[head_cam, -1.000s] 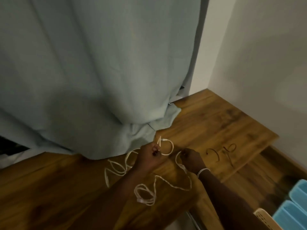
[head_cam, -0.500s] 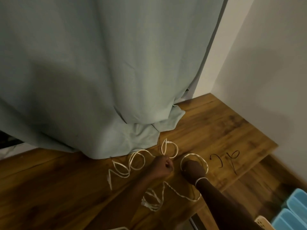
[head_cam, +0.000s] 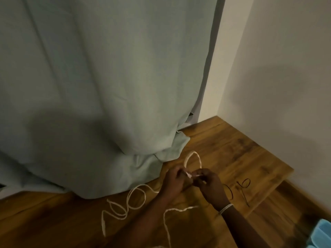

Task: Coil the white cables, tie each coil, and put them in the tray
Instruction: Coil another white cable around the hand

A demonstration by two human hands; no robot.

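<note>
Since a moment before, both hands had lifted a loop of the thin white cable (head_cam: 193, 159) just beside the grey-green curtain (head_cam: 107, 86). The left hand (head_cam: 174, 183) and right hand (head_cam: 209, 185) each pinched it; coiling looked barely begun, the rest trailing over the wooden counter (head_cam: 241, 154).

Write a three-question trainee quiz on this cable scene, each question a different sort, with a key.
1. True or false: both the left hand and the right hand pinch the white cable.
2. Multiple choice: the dark ties lie A) under the curtain, B) on the table right of the hands, C) in the blue bin.
3. Fill in: the loose loops of cable on the table lie to the ____ of the left hand.

Key: 1 true; 2 B; 3 left.
</note>
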